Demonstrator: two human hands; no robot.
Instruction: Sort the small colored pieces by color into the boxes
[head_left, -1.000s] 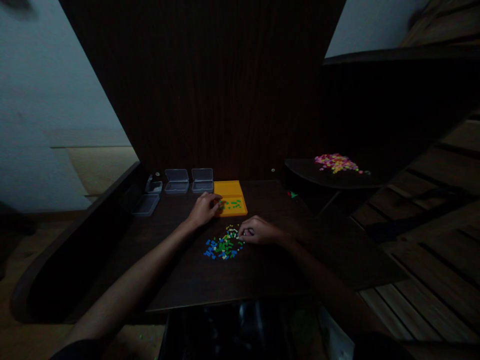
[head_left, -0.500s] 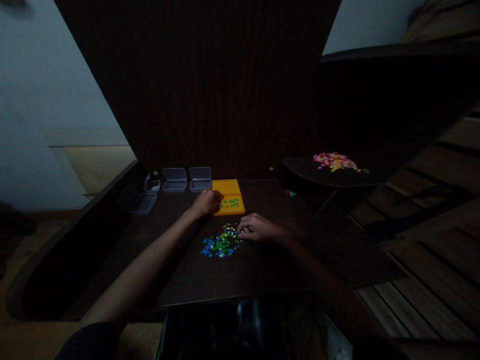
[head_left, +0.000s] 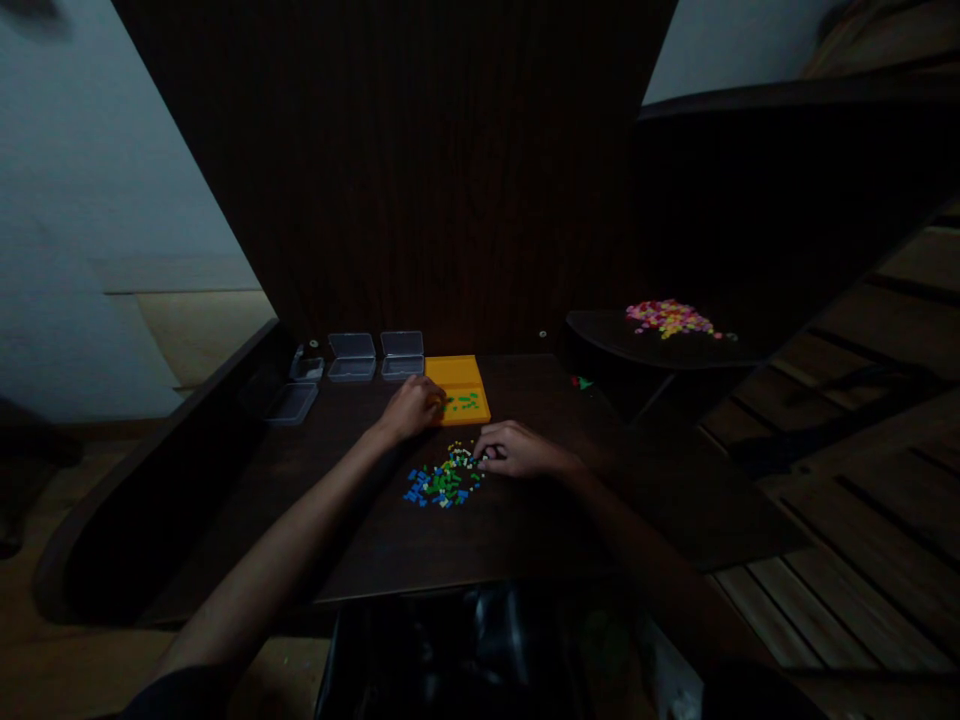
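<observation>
Small coloured pieces look light and stiff, best pinched by their sides; left hand at their eleven o'clock, right hand at two, both curled, contents hidden.

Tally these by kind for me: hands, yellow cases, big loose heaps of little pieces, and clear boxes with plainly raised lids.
Hands: 2 (left hand, right hand)
Yellow case: 1
Big heaps: 2 (mixed heap, pinkish heap)
Clear boxes, lids raised: 2 (left box, right box)
Total: 7
The small corner container is too dim to judge.
</observation>
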